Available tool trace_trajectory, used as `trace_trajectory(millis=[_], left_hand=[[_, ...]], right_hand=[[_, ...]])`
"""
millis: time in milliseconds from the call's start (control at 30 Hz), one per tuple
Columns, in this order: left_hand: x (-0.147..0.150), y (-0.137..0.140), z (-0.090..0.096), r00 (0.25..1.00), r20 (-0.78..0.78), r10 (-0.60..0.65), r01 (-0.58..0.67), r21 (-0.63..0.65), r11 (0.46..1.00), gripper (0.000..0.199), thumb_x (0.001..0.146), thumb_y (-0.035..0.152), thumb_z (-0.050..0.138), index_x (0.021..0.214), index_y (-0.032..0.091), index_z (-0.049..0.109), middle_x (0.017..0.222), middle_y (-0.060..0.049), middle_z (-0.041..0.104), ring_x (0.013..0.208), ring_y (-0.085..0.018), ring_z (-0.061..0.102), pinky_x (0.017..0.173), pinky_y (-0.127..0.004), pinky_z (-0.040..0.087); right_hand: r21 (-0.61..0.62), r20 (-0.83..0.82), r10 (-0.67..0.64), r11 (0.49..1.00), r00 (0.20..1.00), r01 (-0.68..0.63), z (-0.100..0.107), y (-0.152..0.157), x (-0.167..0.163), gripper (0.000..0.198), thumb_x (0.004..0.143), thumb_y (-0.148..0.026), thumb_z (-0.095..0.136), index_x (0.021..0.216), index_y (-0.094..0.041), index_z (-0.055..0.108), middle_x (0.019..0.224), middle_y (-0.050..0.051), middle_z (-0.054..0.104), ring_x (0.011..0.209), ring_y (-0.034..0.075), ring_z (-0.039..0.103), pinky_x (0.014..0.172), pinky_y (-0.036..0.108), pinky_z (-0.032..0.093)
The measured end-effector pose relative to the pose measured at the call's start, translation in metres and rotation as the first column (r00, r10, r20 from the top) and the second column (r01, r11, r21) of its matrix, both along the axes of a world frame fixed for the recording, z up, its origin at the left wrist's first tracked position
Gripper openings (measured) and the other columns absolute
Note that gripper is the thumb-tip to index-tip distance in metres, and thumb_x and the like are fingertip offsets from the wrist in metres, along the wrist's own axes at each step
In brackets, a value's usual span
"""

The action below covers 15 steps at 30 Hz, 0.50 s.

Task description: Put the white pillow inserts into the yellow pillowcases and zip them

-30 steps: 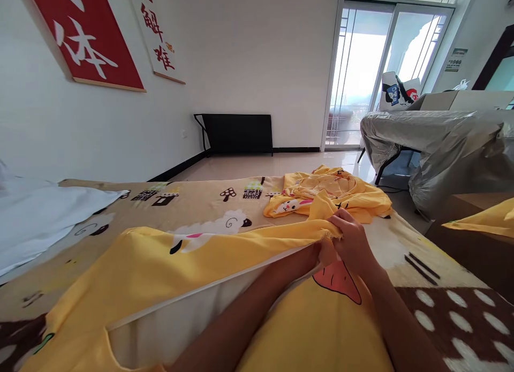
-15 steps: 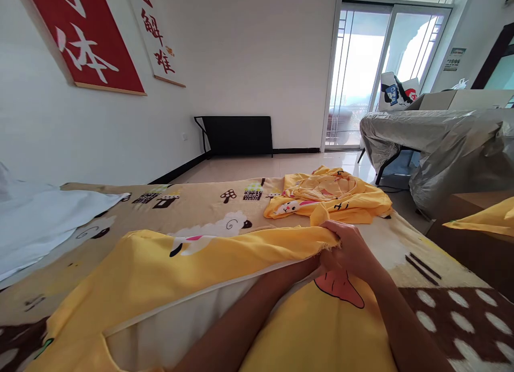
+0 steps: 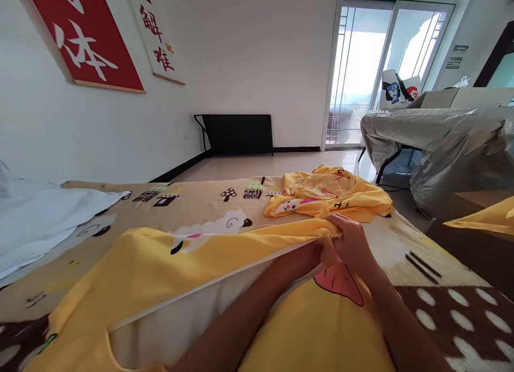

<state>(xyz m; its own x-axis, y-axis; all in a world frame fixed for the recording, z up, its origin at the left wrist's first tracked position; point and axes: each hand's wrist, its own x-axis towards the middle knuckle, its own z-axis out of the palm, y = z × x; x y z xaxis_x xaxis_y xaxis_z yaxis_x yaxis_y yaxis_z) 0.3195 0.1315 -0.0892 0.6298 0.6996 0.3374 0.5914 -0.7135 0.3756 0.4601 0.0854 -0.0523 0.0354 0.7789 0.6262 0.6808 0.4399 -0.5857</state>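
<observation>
A yellow fabric cover (image 3: 152, 275) with printed animal faces and a pale lining lies across my lap, its long opening facing me. My left hand (image 3: 303, 259) reaches inside this opening up to the far right corner. Its fingers look closed there, but cloth and the other hand hide most of them. From outside, my right hand (image 3: 351, 243) wraps around the same corner, where the edge is frayed. A red-pink printed shape (image 3: 339, 285) shows on the yellow cloth just below the two hands.
Beyond my hands, a crumpled yellow printed cloth (image 3: 329, 192) lies on the patterned blanket (image 3: 209, 200). White fabric (image 3: 52, 211) is at left. On the right are another yellow cloth (image 3: 482, 217), a cardboard box (image 3: 461, 241) and a plastic-covered table (image 3: 433, 126).
Both hands have risen slightly with the cover's corner. My left hand has drawn back a little from my right, and more of it shows inside the opening.
</observation>
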Motion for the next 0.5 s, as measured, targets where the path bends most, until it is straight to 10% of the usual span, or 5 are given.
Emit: trace_trajectory(millis=[267,500], left_hand=[[-0.013,-0.011,0.015,0.988,0.128,-0.085,0.107,-0.172,0.979,0.032,0.088,0.029,0.042,0.113,0.024,0.060,0.114,-0.004,0.066,0.109,-0.021,0.056,0.104,-0.036,0.038],[-0.012,-0.016,0.025,0.981,0.160,0.107,-0.027,-0.435,0.900,0.032,0.081,0.046,0.050,0.086,0.017,0.063,0.081,-0.003,0.065,0.077,-0.021,0.059,0.082,-0.036,0.047]], right_hand=[[-0.077,-0.138,-0.067,0.995,0.988,0.057,-0.007,0.009,0.012,0.033,0.059,-0.013,0.044,0.083,-0.018,0.067,0.076,0.002,0.070,0.074,0.019,0.062,0.068,0.026,0.045],[-0.062,-0.167,-0.093,0.995,0.982,0.084,-0.011,0.015,0.017,0.034,0.061,-0.016,0.046,0.087,-0.018,0.069,0.082,0.005,0.072,0.080,0.022,0.064,0.072,0.029,0.047]])
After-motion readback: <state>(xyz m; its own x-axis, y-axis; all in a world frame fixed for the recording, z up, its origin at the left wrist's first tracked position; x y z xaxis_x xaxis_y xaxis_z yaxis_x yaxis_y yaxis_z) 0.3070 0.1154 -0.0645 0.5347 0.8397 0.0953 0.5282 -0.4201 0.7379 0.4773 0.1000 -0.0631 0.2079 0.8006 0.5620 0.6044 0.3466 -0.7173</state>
